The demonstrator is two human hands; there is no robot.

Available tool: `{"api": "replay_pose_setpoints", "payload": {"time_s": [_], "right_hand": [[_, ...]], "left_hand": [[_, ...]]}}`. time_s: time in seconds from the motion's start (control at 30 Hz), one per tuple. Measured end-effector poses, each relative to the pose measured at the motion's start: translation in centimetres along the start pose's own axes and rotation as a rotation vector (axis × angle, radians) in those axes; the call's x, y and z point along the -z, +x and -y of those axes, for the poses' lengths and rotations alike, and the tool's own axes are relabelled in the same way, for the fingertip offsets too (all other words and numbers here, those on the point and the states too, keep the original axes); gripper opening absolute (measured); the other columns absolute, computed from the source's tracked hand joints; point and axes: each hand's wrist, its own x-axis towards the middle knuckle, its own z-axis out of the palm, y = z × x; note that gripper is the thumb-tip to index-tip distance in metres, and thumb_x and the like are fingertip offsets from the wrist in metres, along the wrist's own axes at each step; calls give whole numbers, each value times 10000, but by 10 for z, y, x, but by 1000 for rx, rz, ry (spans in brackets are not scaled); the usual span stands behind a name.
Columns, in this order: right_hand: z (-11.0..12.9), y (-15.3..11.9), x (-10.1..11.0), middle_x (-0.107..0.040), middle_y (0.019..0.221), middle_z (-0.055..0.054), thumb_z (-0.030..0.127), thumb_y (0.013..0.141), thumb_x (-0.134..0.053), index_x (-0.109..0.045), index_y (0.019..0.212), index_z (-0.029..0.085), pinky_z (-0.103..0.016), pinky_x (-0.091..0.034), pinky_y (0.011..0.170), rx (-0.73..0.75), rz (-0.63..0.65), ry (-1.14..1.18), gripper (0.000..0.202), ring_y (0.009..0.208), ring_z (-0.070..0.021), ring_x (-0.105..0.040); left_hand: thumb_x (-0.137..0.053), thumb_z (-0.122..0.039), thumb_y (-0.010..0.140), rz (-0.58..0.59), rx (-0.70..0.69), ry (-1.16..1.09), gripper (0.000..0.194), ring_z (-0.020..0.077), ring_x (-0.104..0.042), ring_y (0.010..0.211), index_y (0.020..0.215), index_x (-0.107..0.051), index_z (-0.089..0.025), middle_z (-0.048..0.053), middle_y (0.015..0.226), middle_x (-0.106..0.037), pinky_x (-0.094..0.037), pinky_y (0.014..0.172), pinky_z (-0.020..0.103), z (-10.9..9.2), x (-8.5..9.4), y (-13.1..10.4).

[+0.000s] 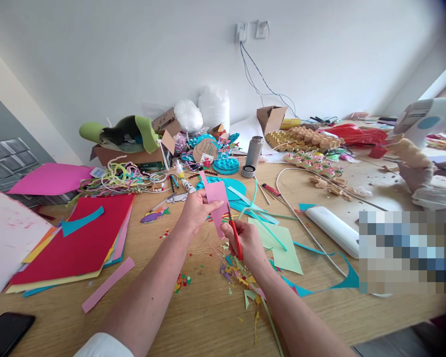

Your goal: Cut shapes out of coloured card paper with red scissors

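My left hand (196, 212) pinches a piece of pink paper (216, 194) between thumb and fingers, holding it above the table. A narrow strip of the paper sticks up at its top left. In my right hand (250, 242) is a pair of scissors (236, 233) with red handles, the blades up at the paper's right edge. Whether the blades have paper between them I cannot tell. Below my hands lie colourful paper scraps (241, 272) and small round paper dots (183, 281). A paper fish (155, 214) rests left of my left hand.
Left are a stack of coloured paper (82, 238), a pink strip (108, 284) and a phone (9, 333). Green paper (282, 245) and a white power strip (332, 230) lie right. Behind stand a grey thermos (254, 152) and a glue bottle (180, 170). A blurred patch hides the right edge.
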Motion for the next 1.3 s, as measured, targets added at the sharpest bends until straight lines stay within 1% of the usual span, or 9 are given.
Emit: {"api": "replay_pose_setpoints", "payload": {"time_s": [0.2,0.3,0.5,0.7,0.87,0.97,1.1,1.3], "right_hand": [[-2,1,0,-424,368,49,676,708,-624,-450,567,208,-206,-272,305,-15,-2,-4,518,288,-106,-413],[-3,1,0,-440,368,45,656,721,-629,-463,580,204,-201,-275,309,-18,0,-27,501,291,-110,-431],[-7,1,0,-483,402,32,647,743,-621,-475,603,196,-197,-313,342,36,14,-54,494,328,-113,-472],[-5,0,0,-497,407,25,658,742,-614,-461,595,202,-205,-326,346,26,27,-52,503,340,-121,-481],[-6,-1,0,-457,378,40,667,736,-608,-458,596,208,-206,-297,321,1,20,-54,503,312,-121,-458],[-7,0,-1,-463,378,34,665,745,-595,-473,587,203,-206,-290,314,-13,10,-70,504,302,-115,-443],[-8,1,-1,-457,372,37,661,744,-599,-490,597,198,-205,-278,307,-17,6,-59,498,298,-114,-438],[-8,2,-1,-472,369,39,634,734,-636,-480,595,198,-195,-298,312,-16,10,-53,484,301,-117,-470]], "left_hand": [[-844,-250,516,-4,5,-8,378,200,-686,673,846,-715,-119,76,775,-748,-540,651,307,-1,-1,1],[-841,-240,512,4,14,-7,386,203,-687,685,853,-714,-112,85,795,-749,-537,648,300,-2,0,0],[-840,-190,487,-1,35,4,419,215,-692,705,875,-704,-114,83,792,-749,-534,648,299,-3,1,0],[-821,-150,515,1,58,32,360,196,-678,632,856,-708,-121,59,723,-740,-526,603,285,-5,1,-1],[-817,-122,517,-10,37,45,338,184,-673,636,839,-713,-129,53,723,-740,-522,610,273,-4,1,-1],[-822,-126,520,-16,37,48,335,185,-674,641,837,-713,-132,52,717,-738,-521,612,273,-4,0,-1],[-825,-179,543,-24,34,57,322,190,-670,618,840,-713,-126,59,709,-735,-516,583,275,-4,0,-2],[-831,-200,521,-30,42,38,347,210,-685,663,835,-713,-112,89,755,-744,-526,616,296,-3,3,0]]}}
